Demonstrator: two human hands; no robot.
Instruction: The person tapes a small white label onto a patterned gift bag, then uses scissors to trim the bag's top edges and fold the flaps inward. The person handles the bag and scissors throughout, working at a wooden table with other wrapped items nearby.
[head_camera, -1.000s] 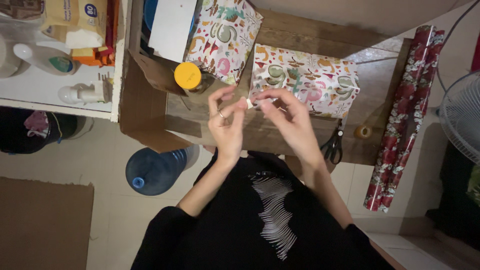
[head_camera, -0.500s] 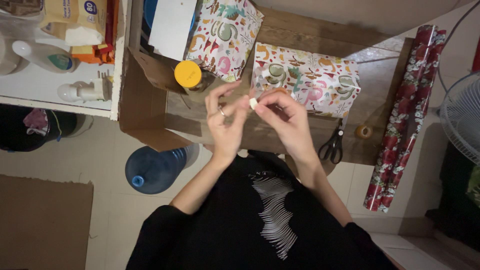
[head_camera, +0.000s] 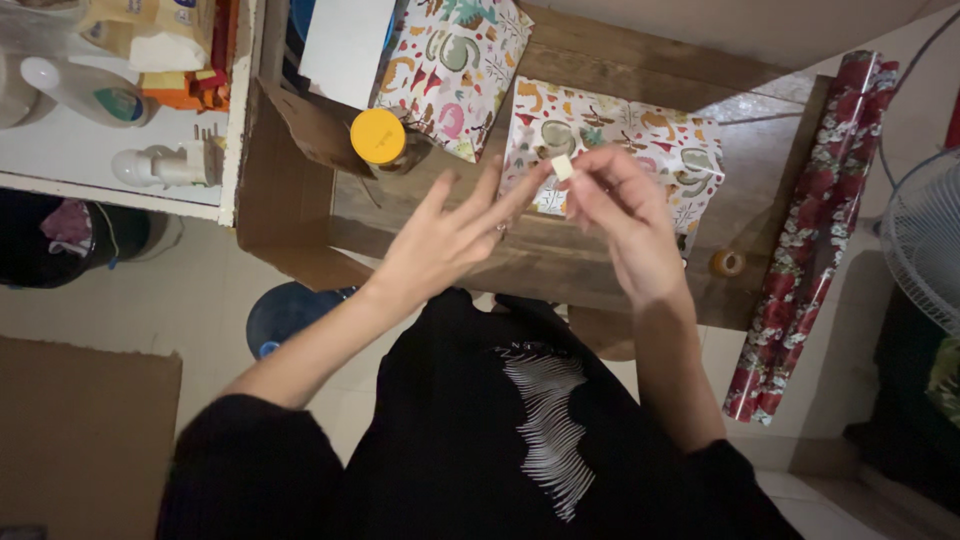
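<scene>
A box wrapped in white patterned paper lies on the wooden table. My right hand pinches a small pale piece of tape between thumb and forefinger, just in front of the box's left end. My left hand is flat with its fingers spread, and its fingertips reach toward the box's left end beside the tape. A second wrapped parcel in the same paper lies further back on the left.
A jar with a yellow lid stands left of my hands. A roll of red floral wrapping paper lies along the table's right edge, a small tape roll near it. A blue water bottle stands on the floor. A fan is at the right.
My hands have parted. The left hand let go of the tape piece and spread open; the right hand lifted the piece toward the box's left end. The scissors are now hidden behind my right arm.
</scene>
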